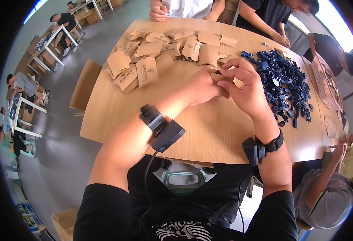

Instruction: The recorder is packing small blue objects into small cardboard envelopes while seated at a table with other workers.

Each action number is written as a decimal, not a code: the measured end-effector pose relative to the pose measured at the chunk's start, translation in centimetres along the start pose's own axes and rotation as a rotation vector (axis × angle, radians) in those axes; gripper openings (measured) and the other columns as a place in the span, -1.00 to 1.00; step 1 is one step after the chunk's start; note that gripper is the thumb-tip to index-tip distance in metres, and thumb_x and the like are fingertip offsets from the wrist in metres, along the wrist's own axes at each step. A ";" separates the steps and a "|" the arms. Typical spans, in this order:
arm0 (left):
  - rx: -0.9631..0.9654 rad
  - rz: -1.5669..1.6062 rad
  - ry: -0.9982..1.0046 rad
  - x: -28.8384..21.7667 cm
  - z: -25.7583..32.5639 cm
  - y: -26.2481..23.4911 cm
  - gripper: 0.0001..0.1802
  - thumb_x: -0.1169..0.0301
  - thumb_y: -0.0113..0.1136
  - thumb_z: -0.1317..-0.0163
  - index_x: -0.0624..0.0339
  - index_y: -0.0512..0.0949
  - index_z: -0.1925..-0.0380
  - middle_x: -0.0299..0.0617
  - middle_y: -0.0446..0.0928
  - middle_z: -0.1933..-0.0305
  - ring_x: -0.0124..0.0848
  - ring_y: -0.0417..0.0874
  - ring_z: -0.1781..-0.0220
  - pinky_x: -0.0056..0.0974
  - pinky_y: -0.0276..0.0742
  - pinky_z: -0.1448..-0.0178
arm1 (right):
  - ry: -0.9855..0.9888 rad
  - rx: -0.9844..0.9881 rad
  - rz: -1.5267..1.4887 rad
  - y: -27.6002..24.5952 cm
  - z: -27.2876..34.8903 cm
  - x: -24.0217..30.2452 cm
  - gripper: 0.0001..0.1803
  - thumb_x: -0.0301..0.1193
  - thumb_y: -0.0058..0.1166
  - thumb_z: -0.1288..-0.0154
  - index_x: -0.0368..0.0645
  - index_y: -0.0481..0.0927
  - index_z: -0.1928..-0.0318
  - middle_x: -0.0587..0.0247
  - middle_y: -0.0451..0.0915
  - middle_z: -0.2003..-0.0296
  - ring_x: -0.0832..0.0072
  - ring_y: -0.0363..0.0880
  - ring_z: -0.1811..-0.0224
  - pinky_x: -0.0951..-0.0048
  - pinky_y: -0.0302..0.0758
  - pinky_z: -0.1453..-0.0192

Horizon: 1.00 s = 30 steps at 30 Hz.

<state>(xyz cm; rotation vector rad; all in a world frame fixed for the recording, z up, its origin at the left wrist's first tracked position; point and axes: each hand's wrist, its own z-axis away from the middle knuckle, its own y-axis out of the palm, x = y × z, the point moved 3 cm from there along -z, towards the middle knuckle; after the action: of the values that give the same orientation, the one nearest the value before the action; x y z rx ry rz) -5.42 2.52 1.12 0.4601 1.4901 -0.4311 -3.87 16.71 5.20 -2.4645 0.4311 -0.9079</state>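
Both forearms are reaching over the near edge of the bench (pixel 208 140), each wearing a strapped black device (pixel 168 135); the left forearm is slanting inward, the right one rising more steeply. Above the middle of the bench, the left hand (pixel 203 86) is gripping a small brown carton (pixel 215 76), while the right hand (pixel 245 86) is arching in from the other side, its thumb and curled forefinger pinching the carton's end. On the bench's right side, dark blue pieces (pixel 286 86) are lying in a pile, and a pale basket (pixel 324 82) is standing at its right end. Toward the bench's far left, brown packets (pixel 147 70) are forming a loose heap. At the far edge, a co-worker in white (pixel 186 9) is sitting.
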 end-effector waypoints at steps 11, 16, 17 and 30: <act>0.012 -0.006 0.003 -0.2 0.0 0.0 -0.77 0.53 0.18 -0.17 0.13 0.57 0.14 -0.37 0.59 0.25 -0.58 0.61 0.31 -0.40 0.55 0.37 | 0.066 0.060 -0.098 0.0 0.0 -0.4 -0.79 -0.67 0.35 0.08 -0.33 0.66 0.35 0.18 0.58 0.18 0.38 0.57 0.28 0.44 0.52 0.25; 0.041 -0.041 -0.004 0.1 -0.1 0.0 -0.80 0.51 0.20 -0.20 0.15 0.54 0.15 -0.33 0.61 0.25 -0.54 0.67 0.22 -0.40 0.56 0.36 | 0.265 0.167 -0.213 0.0 0.1 -1.2 -0.85 -0.64 0.32 0.00 -0.37 0.64 0.37 0.17 0.58 0.21 0.35 0.57 0.20 0.43 0.51 0.11; 0.042 -0.041 -0.004 0.2 -0.1 0.0 -0.80 0.51 0.20 -0.20 0.15 0.54 0.15 -0.33 0.61 0.25 -0.54 0.67 0.22 -0.40 0.56 0.36 | 0.265 0.167 -0.213 0.0 0.1 -1.1 -0.85 -0.64 0.32 0.00 -0.37 0.64 0.37 0.17 0.58 0.21 0.35 0.57 0.20 0.43 0.51 0.11; -0.004 -0.143 0.008 0.3 -0.3 0.1 -0.80 0.54 0.18 -0.20 0.17 0.55 0.16 -0.34 0.60 0.28 -0.56 0.67 0.23 -0.44 0.58 0.39 | 0.403 0.228 -0.300 0.2 0.2 -0.4 -0.87 -0.62 0.29 -0.07 -0.38 0.66 0.32 0.20 0.60 0.19 0.42 0.59 0.30 0.46 0.52 0.22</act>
<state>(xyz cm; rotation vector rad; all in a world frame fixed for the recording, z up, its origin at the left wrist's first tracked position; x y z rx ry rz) -5.62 2.76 0.78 0.3536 1.5369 -0.5393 -4.09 16.76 4.75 -2.1678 0.0765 -1.4993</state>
